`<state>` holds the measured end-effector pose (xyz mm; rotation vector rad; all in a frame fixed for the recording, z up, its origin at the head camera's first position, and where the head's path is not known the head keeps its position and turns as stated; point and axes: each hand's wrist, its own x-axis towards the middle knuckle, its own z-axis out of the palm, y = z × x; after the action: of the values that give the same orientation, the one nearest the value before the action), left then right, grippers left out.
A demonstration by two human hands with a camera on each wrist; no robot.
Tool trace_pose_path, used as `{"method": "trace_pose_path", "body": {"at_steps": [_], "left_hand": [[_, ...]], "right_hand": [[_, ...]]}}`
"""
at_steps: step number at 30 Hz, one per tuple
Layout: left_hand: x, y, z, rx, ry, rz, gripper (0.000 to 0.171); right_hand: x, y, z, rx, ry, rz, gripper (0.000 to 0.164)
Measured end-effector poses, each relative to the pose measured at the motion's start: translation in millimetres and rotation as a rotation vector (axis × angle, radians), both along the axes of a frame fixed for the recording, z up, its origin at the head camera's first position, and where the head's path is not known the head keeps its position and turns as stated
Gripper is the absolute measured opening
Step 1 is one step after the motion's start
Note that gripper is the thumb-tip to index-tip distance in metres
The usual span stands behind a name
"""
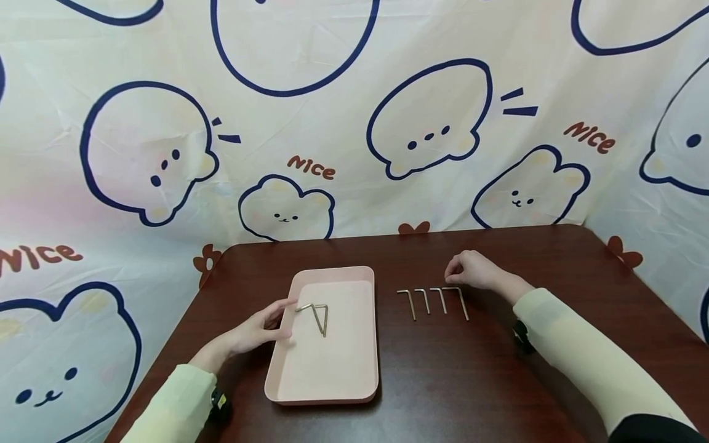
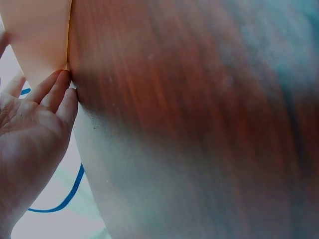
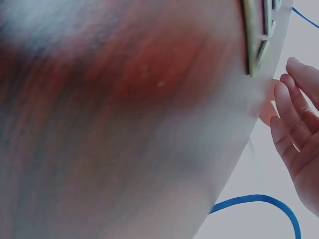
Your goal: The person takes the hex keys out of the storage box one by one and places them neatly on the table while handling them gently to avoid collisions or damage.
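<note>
My left hand point(image 1: 252, 329) grips the left side of a pale pink tray point(image 1: 338, 381), thumb at the rim; in the left wrist view, several fingers point(image 2: 52, 94) lie against its outer wall. Inside the tray, two L-shaped hex keys point(image 1: 324, 320) lie with their long ends meeting. Right of the tray, several more hex keys point(image 1: 410, 304) lie in a row on the table, short arms toward the far side. Just beyond the rightmost hex key point(image 1: 463, 304) is my right hand point(image 1: 479, 271), loosely bent with nothing visible in it. The right wrist view shows its fingers point(image 3: 289, 109) apart from the keys.
The dark brown wooden table point(image 1: 443, 381) has rounded far corners. A patterned cloth point(image 1: 343, 123) with cartoon bears hangs behind it and along both sides. Each wrist carries a dark strapped device, such as the one on the left wrist point(image 1: 220, 403).
</note>
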<state>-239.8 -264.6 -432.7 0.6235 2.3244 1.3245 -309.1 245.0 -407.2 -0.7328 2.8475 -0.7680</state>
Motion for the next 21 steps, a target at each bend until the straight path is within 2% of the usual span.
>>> {"method": "trace_pose_path", "body": {"at_steps": [21], "left_hand": [[0.5, 0.6, 1.0, -0.004, 0.0, 0.003, 0.07]], "right_hand": [[3.3, -43.5, 34.2, -0.02, 0.023, 0.097, 0.004]]}}
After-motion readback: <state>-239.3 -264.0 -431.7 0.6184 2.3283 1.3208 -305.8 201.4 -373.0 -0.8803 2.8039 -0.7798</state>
